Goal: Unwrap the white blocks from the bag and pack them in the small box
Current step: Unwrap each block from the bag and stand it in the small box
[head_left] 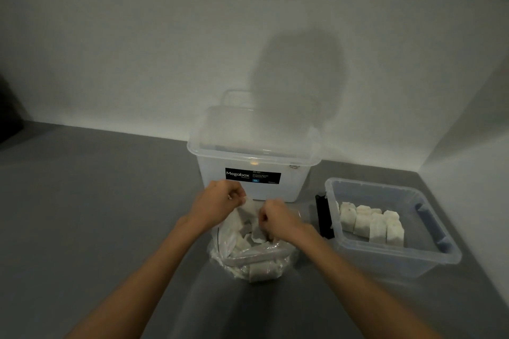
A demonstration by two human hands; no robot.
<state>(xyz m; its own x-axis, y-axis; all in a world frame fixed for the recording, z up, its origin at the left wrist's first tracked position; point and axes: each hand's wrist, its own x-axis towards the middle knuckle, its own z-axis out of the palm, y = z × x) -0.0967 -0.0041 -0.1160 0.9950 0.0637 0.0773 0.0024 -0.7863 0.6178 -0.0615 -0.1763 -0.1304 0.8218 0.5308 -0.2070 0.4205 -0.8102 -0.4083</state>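
A clear plastic bag (253, 253) full of wrapped white blocks lies on the grey floor in front of me. Above its mouth, my left hand (220, 201) and my right hand (275, 217) both pinch the wrapper of one white block (248, 210) between them. To the right stands the small clear box (440, 250), open, with several unwrapped white blocks (371, 224) lined up inside along its left part.
A big clear lidded storage box (253, 157) with a black "Megabox" label stands just behind my hands against the wall. A black clip (323, 216) sits on the small box's left end. Walls close the back and the right side.
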